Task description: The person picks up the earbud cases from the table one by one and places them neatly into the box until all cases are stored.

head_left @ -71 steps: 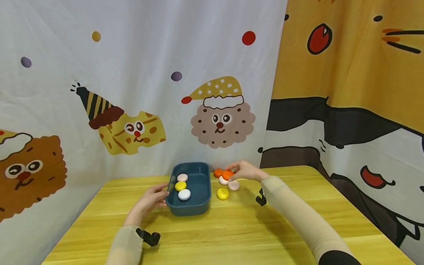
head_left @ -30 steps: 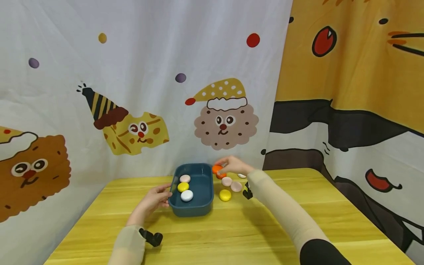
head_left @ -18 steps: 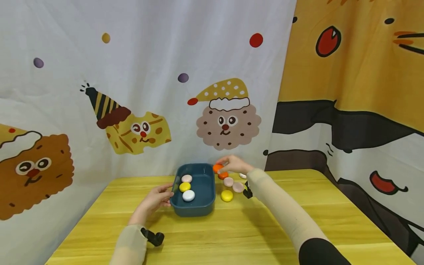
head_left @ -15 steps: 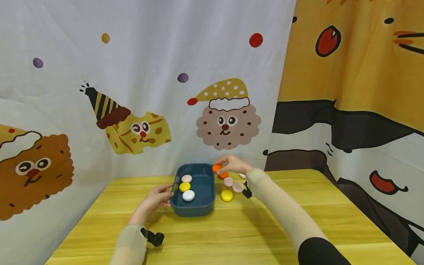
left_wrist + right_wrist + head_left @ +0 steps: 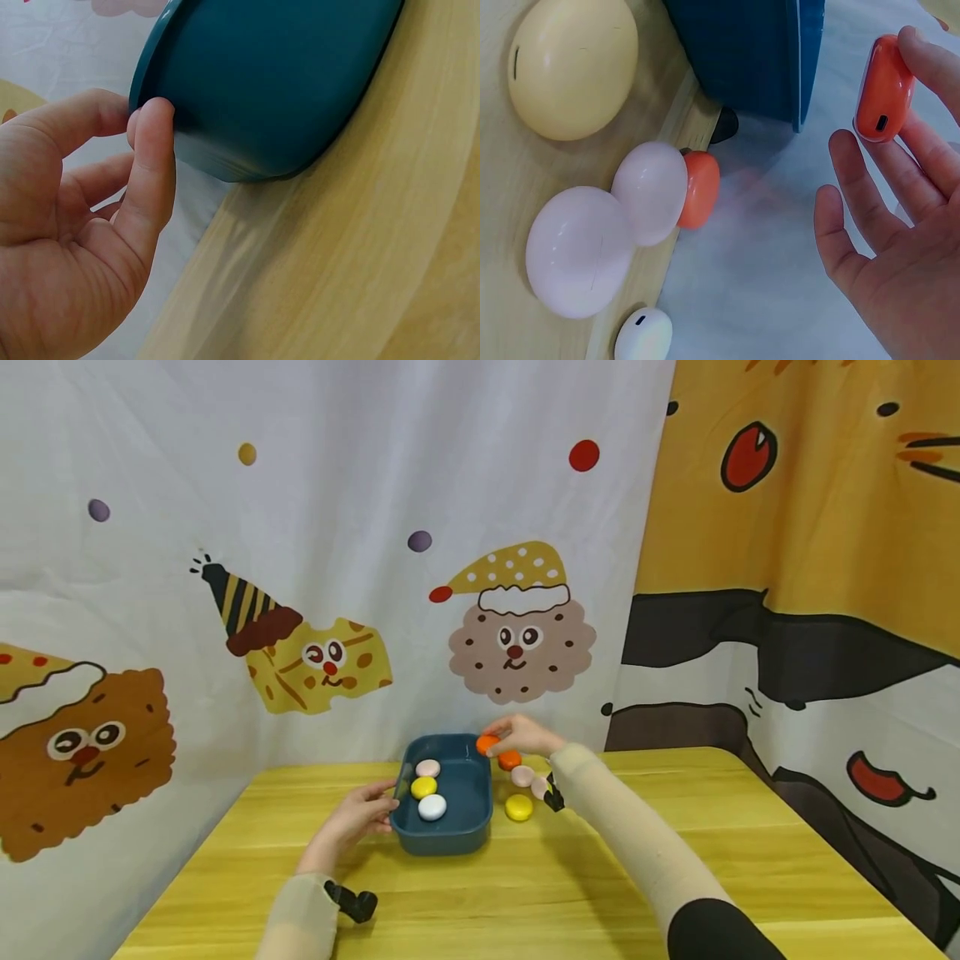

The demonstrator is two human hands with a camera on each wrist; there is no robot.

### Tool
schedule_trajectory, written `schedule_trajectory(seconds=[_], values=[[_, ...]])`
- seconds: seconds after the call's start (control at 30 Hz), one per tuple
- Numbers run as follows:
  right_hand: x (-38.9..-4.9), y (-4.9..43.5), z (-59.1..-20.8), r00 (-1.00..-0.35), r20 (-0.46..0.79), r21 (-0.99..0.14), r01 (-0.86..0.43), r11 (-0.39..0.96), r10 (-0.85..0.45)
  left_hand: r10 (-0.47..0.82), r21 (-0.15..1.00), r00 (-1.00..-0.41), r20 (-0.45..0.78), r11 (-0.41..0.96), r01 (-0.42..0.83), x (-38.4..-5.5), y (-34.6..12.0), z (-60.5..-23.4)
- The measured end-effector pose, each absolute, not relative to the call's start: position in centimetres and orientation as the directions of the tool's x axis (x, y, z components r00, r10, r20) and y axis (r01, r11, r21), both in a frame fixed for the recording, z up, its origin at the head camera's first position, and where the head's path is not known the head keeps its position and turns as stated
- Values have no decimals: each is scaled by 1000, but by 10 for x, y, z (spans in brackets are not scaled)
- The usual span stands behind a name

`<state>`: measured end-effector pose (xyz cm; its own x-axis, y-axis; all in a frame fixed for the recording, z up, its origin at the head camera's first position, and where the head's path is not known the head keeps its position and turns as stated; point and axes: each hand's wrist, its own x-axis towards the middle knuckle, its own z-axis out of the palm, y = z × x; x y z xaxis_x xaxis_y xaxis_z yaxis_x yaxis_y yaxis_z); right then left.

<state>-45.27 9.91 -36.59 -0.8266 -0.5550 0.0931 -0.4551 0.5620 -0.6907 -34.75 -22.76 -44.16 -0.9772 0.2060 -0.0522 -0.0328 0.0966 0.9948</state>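
My left hand [image 5: 358, 817] pinches the left rim of a dark blue rectangular bin [image 5: 442, 842], its thumb over the edge in the left wrist view. Inside lie a pale pink disc [image 5: 428, 768], a yellow disc [image 5: 423, 787] and a white disc [image 5: 432, 807], in a row along the left side. With thumb and fingertips, my right hand [image 5: 523, 737] holds a glossy orange rounded disc [image 5: 487, 744] at the bin's far right corner. The right wrist view shows a small dark slot in this orange disc [image 5: 885, 90], which is raised off the table.
Right of the bin on the wooden table [image 5: 465, 910] lie a second orange disc [image 5: 510, 760], two pale pink discs [image 5: 579, 251] and a yellow disc [image 5: 519, 807]. The right wrist view also shows a white disc [image 5: 643, 335]. A printed curtain [image 5: 337, 527] hangs close behind.
My right hand has carried the orange disc left from above the loose discs to the bin's far right corner. The left hand keeps its hold on the rim. The head view has shifted slightly.
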Motion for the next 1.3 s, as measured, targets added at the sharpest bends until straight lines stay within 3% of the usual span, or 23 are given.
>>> schedule_trajectory(seconds=[0.67, 1.3], values=[[-468, 76, -365, -827, 66, -667, -453, 592, -558, 189, 996, -980, -58, 72, -45, -344, -229, -444], [-469, 61, -369, -867, 80, -727, -389, 566, -492, 224, 994, -974, -47, 103, -25, -345, -229, -442]])
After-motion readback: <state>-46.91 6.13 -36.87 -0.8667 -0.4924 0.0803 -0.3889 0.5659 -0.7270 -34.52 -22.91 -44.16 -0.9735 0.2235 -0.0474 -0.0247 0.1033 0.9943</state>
